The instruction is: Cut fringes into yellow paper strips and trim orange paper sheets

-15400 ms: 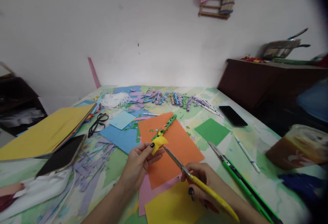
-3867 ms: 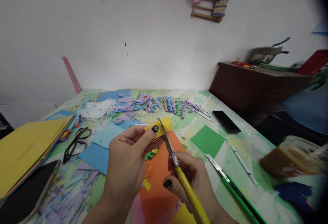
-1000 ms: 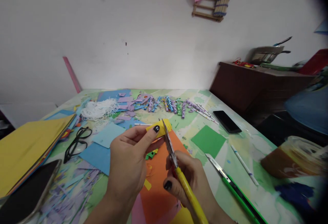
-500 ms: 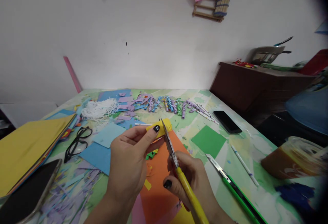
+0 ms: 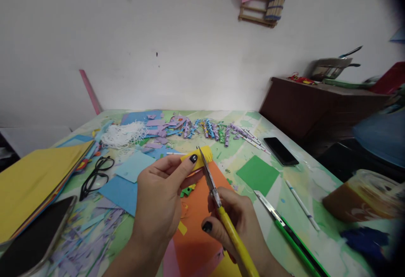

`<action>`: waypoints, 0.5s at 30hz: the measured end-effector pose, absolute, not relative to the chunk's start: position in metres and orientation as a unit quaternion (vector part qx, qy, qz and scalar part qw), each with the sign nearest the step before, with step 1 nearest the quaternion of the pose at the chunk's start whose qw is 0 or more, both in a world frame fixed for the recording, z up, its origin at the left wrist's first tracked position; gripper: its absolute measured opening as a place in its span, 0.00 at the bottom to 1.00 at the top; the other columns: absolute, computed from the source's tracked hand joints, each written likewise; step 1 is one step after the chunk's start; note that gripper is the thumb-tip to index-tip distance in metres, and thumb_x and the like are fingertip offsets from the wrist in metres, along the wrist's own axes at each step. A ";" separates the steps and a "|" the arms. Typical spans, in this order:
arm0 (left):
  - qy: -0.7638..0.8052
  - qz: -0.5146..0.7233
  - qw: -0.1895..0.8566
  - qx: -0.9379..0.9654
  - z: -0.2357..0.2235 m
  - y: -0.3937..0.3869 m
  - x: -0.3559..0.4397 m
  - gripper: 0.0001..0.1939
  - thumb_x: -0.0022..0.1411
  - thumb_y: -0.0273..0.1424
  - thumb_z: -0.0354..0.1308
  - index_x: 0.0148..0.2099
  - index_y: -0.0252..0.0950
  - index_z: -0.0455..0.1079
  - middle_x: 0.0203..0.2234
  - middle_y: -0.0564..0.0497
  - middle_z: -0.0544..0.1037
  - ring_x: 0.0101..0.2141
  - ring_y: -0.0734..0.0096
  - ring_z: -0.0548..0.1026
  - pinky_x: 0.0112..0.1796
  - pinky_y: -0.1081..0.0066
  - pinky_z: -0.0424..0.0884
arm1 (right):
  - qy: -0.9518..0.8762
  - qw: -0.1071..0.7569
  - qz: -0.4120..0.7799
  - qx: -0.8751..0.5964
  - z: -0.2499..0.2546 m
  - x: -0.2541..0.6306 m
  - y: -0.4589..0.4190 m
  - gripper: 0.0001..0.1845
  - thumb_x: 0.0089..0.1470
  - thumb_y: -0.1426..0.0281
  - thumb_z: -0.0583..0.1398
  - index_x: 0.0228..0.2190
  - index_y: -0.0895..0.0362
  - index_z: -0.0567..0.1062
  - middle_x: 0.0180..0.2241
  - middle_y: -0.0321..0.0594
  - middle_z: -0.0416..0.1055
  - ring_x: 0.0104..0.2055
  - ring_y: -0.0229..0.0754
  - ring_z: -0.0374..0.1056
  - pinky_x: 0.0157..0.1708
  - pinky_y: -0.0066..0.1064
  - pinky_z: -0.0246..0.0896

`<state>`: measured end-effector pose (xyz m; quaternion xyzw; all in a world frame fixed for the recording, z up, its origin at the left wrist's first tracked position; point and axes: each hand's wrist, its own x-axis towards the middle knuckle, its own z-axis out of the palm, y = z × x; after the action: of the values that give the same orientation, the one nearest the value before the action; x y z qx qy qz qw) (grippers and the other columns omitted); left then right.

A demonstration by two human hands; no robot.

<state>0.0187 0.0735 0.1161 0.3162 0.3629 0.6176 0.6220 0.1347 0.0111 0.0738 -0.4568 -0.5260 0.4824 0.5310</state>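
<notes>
My left hand (image 5: 158, 199) pinches a small folded yellow paper piece (image 5: 202, 156) between thumb and fingers, held up over the table. My right hand (image 5: 238, 226) grips yellow-handled scissors (image 5: 221, 209), whose blades point up and meet the fringed edge of the yellow piece. Below both hands lies an orange paper sheet (image 5: 196, 222) with small green and yellow offcuts on it.
A green paper square (image 5: 257, 175), a green utility knife (image 5: 289, 234), a white pen (image 5: 300, 204) and a black phone (image 5: 280, 151) lie to the right. Glasses (image 5: 95, 175), blue sheets, a yellow paper stack (image 5: 34, 180) and another phone (image 5: 34, 239) lie left. Rolled paper strips (image 5: 209, 128) line the back. A jar (image 5: 363, 194) stands far right.
Over fifteen seconds my hands have lifted the yellow piece and scissors up from the orange sheet. In the last second the blades have barely shifted at the fringe.
</notes>
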 end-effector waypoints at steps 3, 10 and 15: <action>0.366 0.616 0.622 0.316 0.115 0.074 0.019 0.07 0.42 0.28 0.71 0.23 0.33 0.75 0.21 0.51 0.80 0.25 0.71 0.79 0.30 0.72 0.78 | -0.523 0.525 0.485 -0.463 0.073 0.136 0.012 0.23 0.43 0.59 0.68 0.22 0.55 0.60 0.19 0.27 0.51 0.21 0.31 0.44 0.19 0.24 0.41; 0.370 0.611 0.622 0.321 0.116 0.074 0.018 0.07 0.43 0.28 0.71 0.24 0.33 0.75 0.21 0.51 0.80 0.25 0.71 0.79 0.31 0.72 0.78 | -0.540 0.526 0.477 -0.451 0.069 0.138 0.013 0.21 0.45 0.61 0.67 0.22 0.55 0.60 0.20 0.28 0.50 0.22 0.32 0.44 0.19 0.25 0.40; 0.368 0.614 0.621 0.319 0.116 0.075 0.018 0.07 0.42 0.28 0.71 0.23 0.33 0.75 0.21 0.51 0.80 0.25 0.70 0.79 0.30 0.72 0.78 | -0.534 0.529 0.475 -0.457 0.070 0.137 0.013 0.21 0.44 0.63 0.68 0.21 0.55 0.59 0.19 0.27 0.49 0.22 0.31 0.43 0.19 0.25 0.38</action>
<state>0.0183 0.0750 0.1163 0.3191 0.3680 0.6143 0.6208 0.1373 0.0133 0.0699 -0.4571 -0.5342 0.4754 0.5290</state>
